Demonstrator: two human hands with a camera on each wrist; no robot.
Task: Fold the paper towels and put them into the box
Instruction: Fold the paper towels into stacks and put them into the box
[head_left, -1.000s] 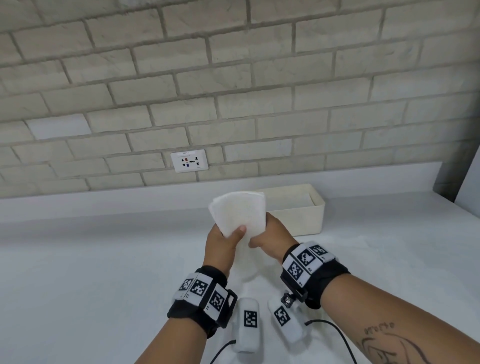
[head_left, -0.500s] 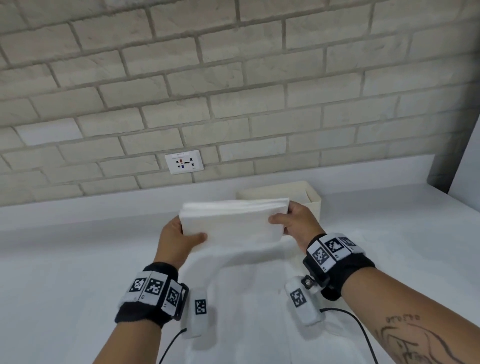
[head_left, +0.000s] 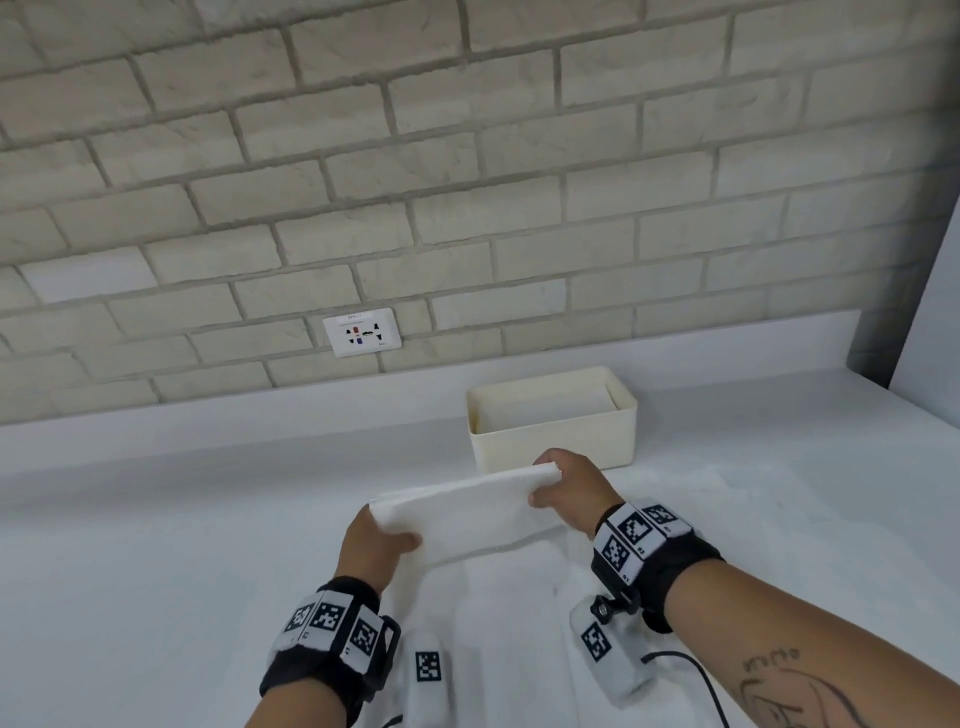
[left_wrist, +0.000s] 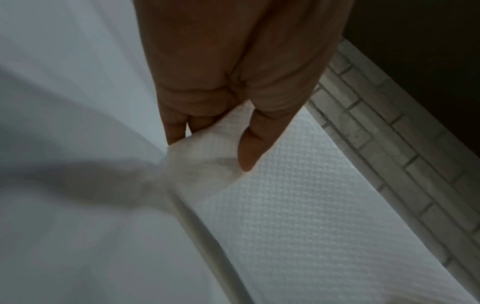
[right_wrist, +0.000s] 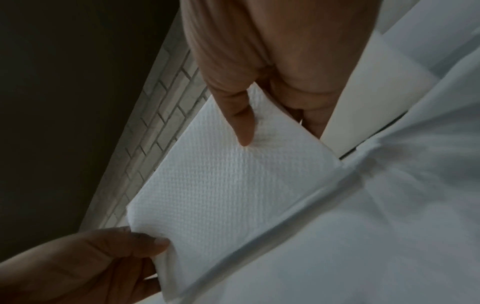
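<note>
A white folded paper towel (head_left: 467, 506) is stretched between both hands just above the counter. My left hand (head_left: 387, 538) pinches its left end with thumb on top; the left wrist view shows the same towel (left_wrist: 298, 195) under that thumb. My right hand (head_left: 563, 486) pinches the right end, thumb pressed on the towel (right_wrist: 233, 185) in the right wrist view. The cream open box (head_left: 556, 441) stands just behind the right hand, with a white folded towel inside it.
More white paper (head_left: 493, 613) lies flat on the white counter (head_left: 156, 545) under my hands. A brick wall with a wall socket (head_left: 362, 332) runs behind the box. A black cable (head_left: 691, 670) trails from my right wrist.
The towel went from upright between close hands to spread wide and horizontal, then came down toward the counter in front of the box. Both hands kept their hold.
</note>
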